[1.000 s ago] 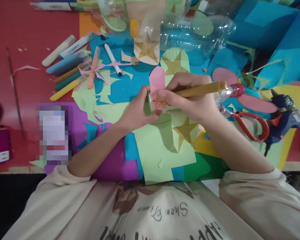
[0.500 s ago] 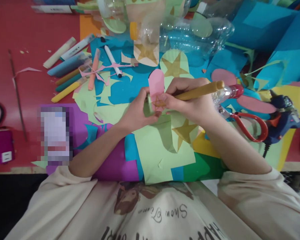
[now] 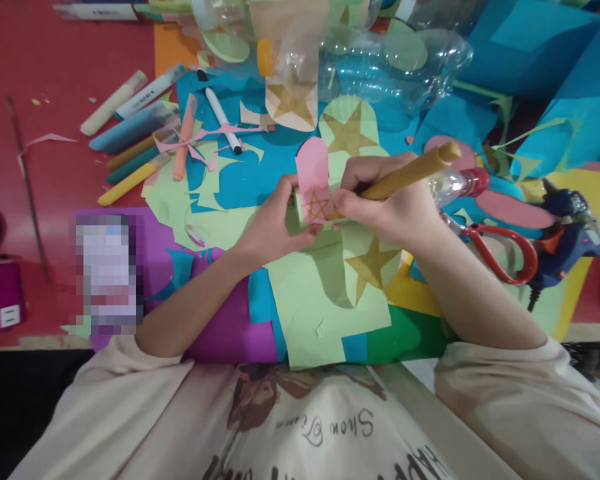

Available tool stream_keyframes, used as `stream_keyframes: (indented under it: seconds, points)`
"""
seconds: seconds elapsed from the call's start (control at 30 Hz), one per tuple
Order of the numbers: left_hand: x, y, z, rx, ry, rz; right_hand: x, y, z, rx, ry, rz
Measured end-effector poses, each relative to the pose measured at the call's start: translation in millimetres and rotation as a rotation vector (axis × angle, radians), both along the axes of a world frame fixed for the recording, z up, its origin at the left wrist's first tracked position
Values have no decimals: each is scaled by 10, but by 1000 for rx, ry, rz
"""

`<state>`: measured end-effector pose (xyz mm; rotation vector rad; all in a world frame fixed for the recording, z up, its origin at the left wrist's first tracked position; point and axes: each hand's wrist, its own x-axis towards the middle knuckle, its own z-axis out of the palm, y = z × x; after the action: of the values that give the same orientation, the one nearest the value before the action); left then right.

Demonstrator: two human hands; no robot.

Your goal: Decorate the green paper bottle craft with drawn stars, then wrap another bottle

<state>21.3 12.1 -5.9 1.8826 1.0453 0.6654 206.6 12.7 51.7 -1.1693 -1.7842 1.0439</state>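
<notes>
Pink paper strip (image 3: 313, 163) in the left hand (image 3: 273, 227), ochre marker (image 3: 410, 175) in the right hand (image 3: 390, 200)

At the table's (image 3: 100, 47) near edge lies a pale green sheet (image 3: 305, 307), with a purple sheet (image 3: 220, 307) to its left and a pixelated phone (image 3: 109, 270) toward the near left corner. The hands are apart, close together above the green paper. The left thumb and fingers clamp the lower part of the pink strip, which stands between the hands and bears an ochre star outline. The right fingers close around the marker; its tip, hard to make out, sits just right of that outline.

Beside the right wrist are red-handled scissors (image 3: 503, 232), and toward the right edge a blue glue gun (image 3: 563, 243). A small clear bottle (image 3: 446, 190) with a red cap lies just beyond the scissors; I cannot tell its contents. Loose markers (image 3: 133, 127) fan out on the left half.

Near the far edge a large clear plastic bottle (image 3: 365, 73) lies on its side, yellow-orange cap pointing left. A pale green oval (image 3: 405, 52) shows at its wall; whether inside or behind is unclear. A peach strip (image 3: 293, 113) with a star shows by its neck.
</notes>
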Motion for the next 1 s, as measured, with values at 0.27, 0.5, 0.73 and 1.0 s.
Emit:
stream_keyframes:
  seconds: [0.27,0.5,0.73,1.0]
  points:
    - [-22,-19,-25,4,-35,-8,-29,-42,-42,86,47,-173]
    - [-20,-17,-19,-31,-32,6,-43,-67,-53,95,-52,-189]
    - [7,-33,22,-41,33,18,-47,-84,-54,117,-73,-180]
    - [1,-24,15,-35,-9,9,-36,-80,-85,110,-85,-192]
